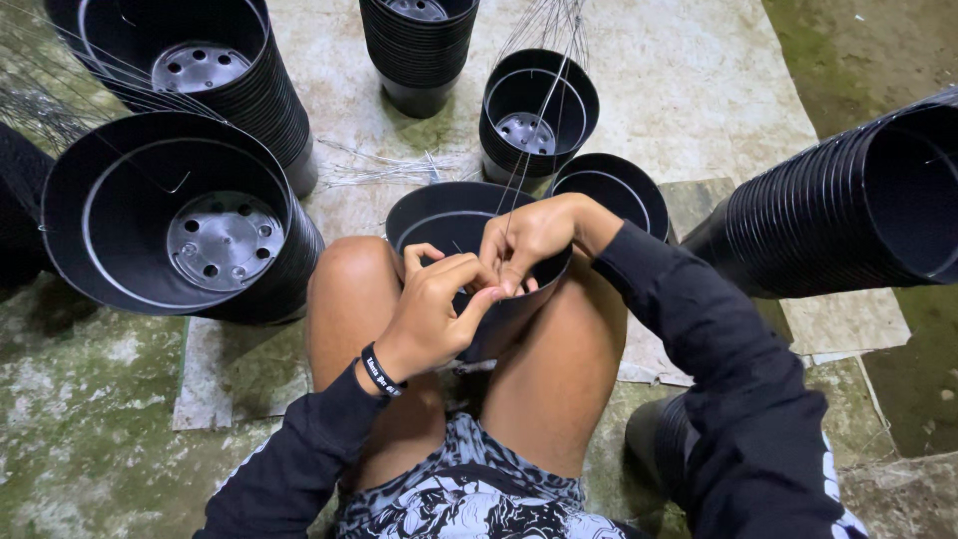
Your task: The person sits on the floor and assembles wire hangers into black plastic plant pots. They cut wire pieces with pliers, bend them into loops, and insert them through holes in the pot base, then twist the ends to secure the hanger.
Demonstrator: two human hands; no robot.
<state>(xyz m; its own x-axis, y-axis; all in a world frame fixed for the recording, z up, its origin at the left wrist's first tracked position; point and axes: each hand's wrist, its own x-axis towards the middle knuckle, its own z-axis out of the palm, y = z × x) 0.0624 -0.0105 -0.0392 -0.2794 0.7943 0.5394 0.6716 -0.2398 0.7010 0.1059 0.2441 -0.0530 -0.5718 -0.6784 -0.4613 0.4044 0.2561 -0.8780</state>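
black plastic pot (439,215), held between the knees. left hand (431,311) at its near rim, fingers pinched shut on a thin wire (519,175); right hand (534,238) just beside, also pinching the wire. stacked pots (180,215) left of the pot; loose wires (384,168) behind it.

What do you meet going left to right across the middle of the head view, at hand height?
Large stack of black pots → left hand → right hand, both at the rim of the black pot between the knees → sideways stack of black pots.
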